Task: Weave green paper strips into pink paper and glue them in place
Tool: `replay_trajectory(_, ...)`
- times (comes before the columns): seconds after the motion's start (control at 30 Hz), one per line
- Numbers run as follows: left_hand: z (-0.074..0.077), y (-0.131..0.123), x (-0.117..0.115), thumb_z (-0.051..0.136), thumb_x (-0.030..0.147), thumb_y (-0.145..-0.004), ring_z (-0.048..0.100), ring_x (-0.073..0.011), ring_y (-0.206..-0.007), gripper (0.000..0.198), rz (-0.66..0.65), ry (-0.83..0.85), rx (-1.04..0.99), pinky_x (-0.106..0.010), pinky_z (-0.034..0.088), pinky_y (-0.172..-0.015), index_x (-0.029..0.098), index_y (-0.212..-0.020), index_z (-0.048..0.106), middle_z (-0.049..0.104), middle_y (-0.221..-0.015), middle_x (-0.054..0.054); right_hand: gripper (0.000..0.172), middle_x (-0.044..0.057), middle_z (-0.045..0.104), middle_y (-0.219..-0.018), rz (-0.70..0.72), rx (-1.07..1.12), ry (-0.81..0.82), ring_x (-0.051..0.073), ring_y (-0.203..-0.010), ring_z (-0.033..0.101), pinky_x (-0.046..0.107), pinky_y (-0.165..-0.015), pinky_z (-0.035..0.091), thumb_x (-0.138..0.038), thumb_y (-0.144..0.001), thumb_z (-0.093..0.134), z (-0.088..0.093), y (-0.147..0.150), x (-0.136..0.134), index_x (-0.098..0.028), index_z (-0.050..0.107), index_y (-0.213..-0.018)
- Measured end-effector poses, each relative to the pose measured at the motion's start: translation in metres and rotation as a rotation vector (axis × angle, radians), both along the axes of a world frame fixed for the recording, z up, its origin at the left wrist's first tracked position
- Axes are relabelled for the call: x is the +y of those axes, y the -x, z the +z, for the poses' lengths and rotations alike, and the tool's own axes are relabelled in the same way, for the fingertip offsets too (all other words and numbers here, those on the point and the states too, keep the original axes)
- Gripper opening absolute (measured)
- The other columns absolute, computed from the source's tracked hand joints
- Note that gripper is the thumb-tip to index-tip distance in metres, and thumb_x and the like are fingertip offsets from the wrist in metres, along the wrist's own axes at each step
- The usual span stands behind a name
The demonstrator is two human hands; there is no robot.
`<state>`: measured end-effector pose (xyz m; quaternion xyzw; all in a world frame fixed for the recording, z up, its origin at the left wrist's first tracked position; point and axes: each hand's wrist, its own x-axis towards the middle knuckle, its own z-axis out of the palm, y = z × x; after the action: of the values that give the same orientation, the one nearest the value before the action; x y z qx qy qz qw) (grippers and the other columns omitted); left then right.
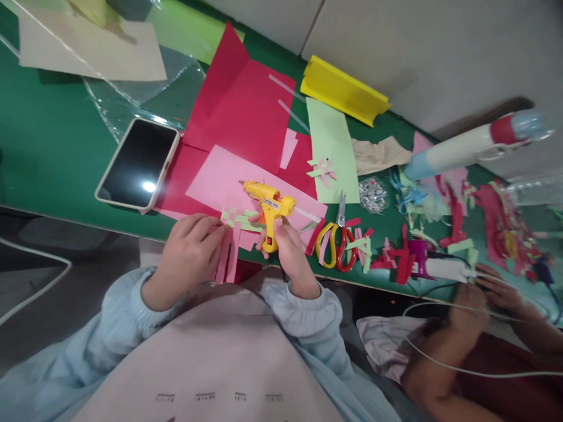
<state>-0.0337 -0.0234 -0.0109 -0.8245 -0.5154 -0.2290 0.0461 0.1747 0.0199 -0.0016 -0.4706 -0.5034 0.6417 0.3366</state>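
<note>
Yellow and plastic, the glue gun [269, 204] sat in my right hand [289, 246], fingers wrapped round its grip. Its long axis ran crosswise before me, the nozzle [241, 182] pointing leftward and slightly away. Between my hands lay the woven paper strips [237, 219], just on my side of the nozzle, their left edge held under the curled fingers of my left hand [187, 255], the nearer one. Pink paper [211, 179] spread beyond them.

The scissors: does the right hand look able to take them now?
Probably not immediately: the right hand holds the yellow glue gun, although the scissors lie close on its right.
</note>
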Motion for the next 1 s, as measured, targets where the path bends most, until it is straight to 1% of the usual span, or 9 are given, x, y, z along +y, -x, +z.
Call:
replay_trajectory(0.17,-0.003,-0.007,0.008,0.056,0.019,-0.094,0.06,-0.0305,-0.102,0.029,-0.046,0.03,0.061,-0.045,0.052,-0.084,0.01,-0.118,0.068,0.07,-0.11,-0.015,0.06,0.0,0.064,-0.07,-0.021,0.009,0.017,0.008,-0.044,0.048,0.024,-0.044,0.04,-0.072,-0.092,0.042,-0.007,0.001,0.003,-0.016,0.061,-0.104)
replay_trajectory(0.37,-0.005,-0.013,0.011,0.053,0.02,-0.095,0.06,-0.0308,-0.1,0.033,-0.017,0.074,0.162,-0.047,0.049,-0.084,0.014,-0.126,0.065,0.069,-0.111,-0.014,0.06,-0.001,0.062,-0.069,-0.046,-0.009,0.03,0.008,-0.045,0.048,0.022,-0.043,0.04,-0.072,-0.091,0.045,-0.01,0.002,0.004,-0.016,0.062,-0.104)
replay_trajectory(0.47,-0.003,-0.014,0.014,0.05,0.019,-0.096,0.06,-0.0312,-0.101,0.032,-0.012,0.097,0.176,-0.048,0.049,-0.085,0.016,-0.124,0.066,0.07,-0.109,-0.013,0.06,-0.002,0.061,-0.066,-0.04,-0.014,0.036,0.008,-0.045,0.048,0.022,-0.044,0.04,-0.072,-0.092,0.044,-0.01,0.002,0.004,-0.017,0.063,-0.104)
replay_trajectory(0.53,-0.001,-0.01,0.017,0.047,0.019,-0.096,0.061,-0.0308,-0.1,0.032,-0.031,0.133,0.117,-0.048,0.049,-0.085,0.017,-0.122,0.067,0.07,-0.108,-0.012,0.059,-0.003,0.059,-0.062,-0.04,-0.005,0.029,0.008,-0.045,0.048,0.022,-0.045,0.04,-0.071,-0.092,0.044,-0.011,0.001,0.004,-0.017,0.063,-0.105)
replay_trajectory(0.6,0.001,-0.001,0.019,0.045,0.017,-0.095,0.062,-0.029,-0.097,0.033,-0.045,0.167,-0.003,-0.046,0.05,-0.083,0.017,-0.12,0.066,0.07,-0.109,-0.011,0.059,-0.003,0.057,-0.06,-0.036,0.015,0.018,0.009,-0.046,0.048,0.023,-0.046,0.04,-0.07,-0.093,0.043,-0.01,0.0,0.004,-0.016,0.064,-0.105)
replay_trajectory(0.7,0.002,0.016,0.016,0.045,0.012,-0.089,0.062,-0.0285,-0.096,0.033,0.087,0.127,-0.138,-0.044,0.051,-0.082,0.013,-0.115,0.067,0.07,-0.105,-0.013,0.06,-0.003,0.056,-0.059,-0.028,0.048,0.002,0.01,-0.047,0.049,0.024,-0.047,0.041,-0.071,-0.093,0.041,-0.007,-0.003,0.002,-0.017,0.064,-0.106)
replay_trajectory(0.73,0.001,0.022,0.014,0.046,0.01,-0.089,0.062,-0.0284,-0.094,0.033,0.105,0.113,-0.133,-0.044,0.051,-0.082,0.013,-0.113,0.068,0.07,-0.102,-0.012,0.06,-0.003,0.055,-0.058,-0.027,0.061,-0.001,0.01,-0.047,0.049,0.025,-0.047,0.041,-0.071,-0.094,0.041,-0.006,-0.004,0.002,-0.017,0.064,-0.107)
replay_trajectory(0.83,-0.002,0.033,0.004,0.048,0.009,-0.088,0.062,-0.027,-0.095,0.031,0.067,0.132,-0.099,-0.042,0.051,-0.085,0.017,-0.109,0.07,0.07,-0.101,-0.011,0.059,-0.003,0.055,-0.058,-0.027,0.097,-0.01,0.011,-0.047,0.048,0.025,-0.046,0.04,-0.071,-0.093,0.041,-0.002,-0.008,0.0,-0.018,0.064,-0.107)
replay_trajectory(1.0,-0.005,0.036,0.0,0.05,0.01,-0.088,0.063,-0.0271,-0.098,0.03,-0.03,0.126,-0.009,-0.044,0.052,-0.09,0.016,-0.109,0.07,0.07,-0.106,-0.013,0.058,-0.002,0.056,-0.06,-0.004,0.112,-0.038,0.011,-0.047,0.048,0.025,-0.046,0.039,-0.07,-0.094,0.041,0.002,-0.015,-0.004,-0.019,0.064,-0.108)
